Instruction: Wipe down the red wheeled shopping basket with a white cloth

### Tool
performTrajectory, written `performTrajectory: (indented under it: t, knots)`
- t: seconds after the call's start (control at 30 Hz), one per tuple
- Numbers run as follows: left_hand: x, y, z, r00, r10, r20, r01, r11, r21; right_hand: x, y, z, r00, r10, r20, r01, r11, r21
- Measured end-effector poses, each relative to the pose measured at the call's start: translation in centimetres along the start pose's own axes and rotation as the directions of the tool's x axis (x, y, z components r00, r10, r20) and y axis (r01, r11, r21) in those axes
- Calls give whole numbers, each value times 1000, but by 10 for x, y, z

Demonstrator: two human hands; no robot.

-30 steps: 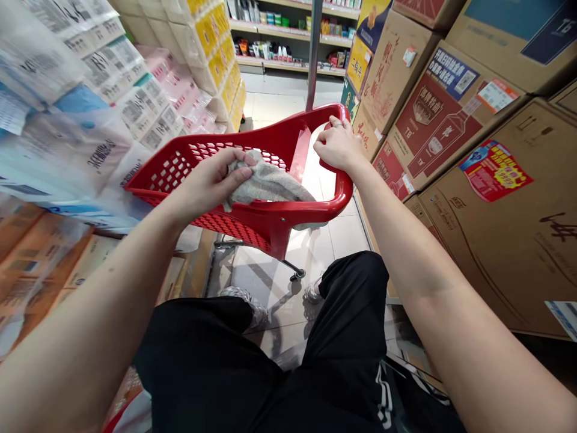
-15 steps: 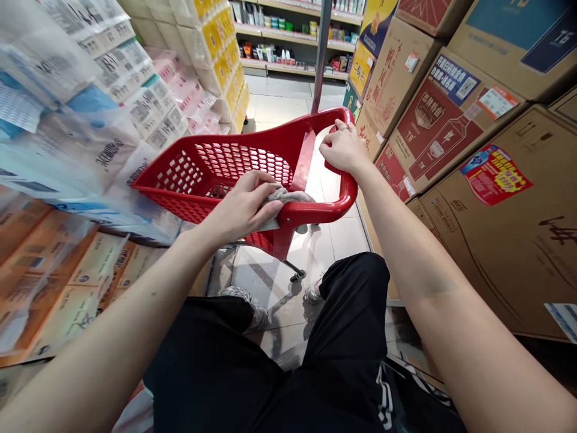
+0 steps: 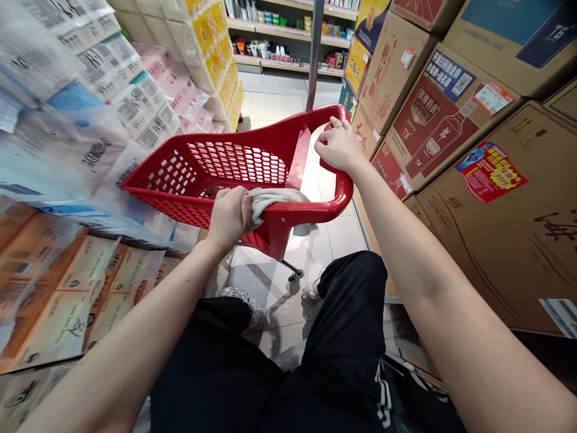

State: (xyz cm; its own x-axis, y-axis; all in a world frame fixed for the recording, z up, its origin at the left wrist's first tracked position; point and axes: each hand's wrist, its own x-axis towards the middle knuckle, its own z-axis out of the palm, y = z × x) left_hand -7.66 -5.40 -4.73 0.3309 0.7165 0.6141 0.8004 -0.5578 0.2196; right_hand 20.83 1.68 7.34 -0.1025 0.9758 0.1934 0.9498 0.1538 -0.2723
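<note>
A red plastic shopping cart (image 3: pixel 311 211) with perforated basket walls stands in front of me. My left hand (image 3: pixel 231 218) is closed around a light grey cloth (image 3: pixel 274 197) on the basket's near rim. Part of the cloth drapes over the rim toward the handle frame. My right hand (image 3: pixel 340 144) grips the far right corner of the cart's looped red handle, fingers curled over it. A grey metal pole (image 3: pixel 315 54) rises from the cart's far side behind my right hand. What I see of the basket's inside holds no goods.
Stacked liquor cartons (image 3: pixel 433 126) line the right side closely. Plastic-wrapped paper packs (image 3: pixel 103 144) and orange packages (image 3: pixel 67 294) crowd the left. Shelves of small bottles and tubes (image 3: pixel 279 51) stand ahead across the tiled floor (image 3: pixel 274 105). A cart wheel (image 3: pixel 296 275) sits near my shoes.
My left hand has slid left along the near rim and tightened into a fist around the cloth, showing more of it. My right hand keeps its grip on the handle.
</note>
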Motion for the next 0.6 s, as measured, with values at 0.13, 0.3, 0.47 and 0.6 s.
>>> performTrajectory:
  t: [0.13,0.3,0.47,0.6]
  knots:
    - [-8,-18,-5,998,-53,20,52,998,38,0,-1,-1,1000,-3,12,3,1000,-3]
    - [3,26,-11,999,35,39,-36,999,5,2,-2,0,999,19,27,-18,998,-53]
    - [11,66,-8,991,110,71,-107,994,-37,3,-1,1,1000,23,11,-22,997,-80]
    - [9,55,-3,974,195,116,-191,981,-39,3,1,1,1000,14,11,-13,998,-60]
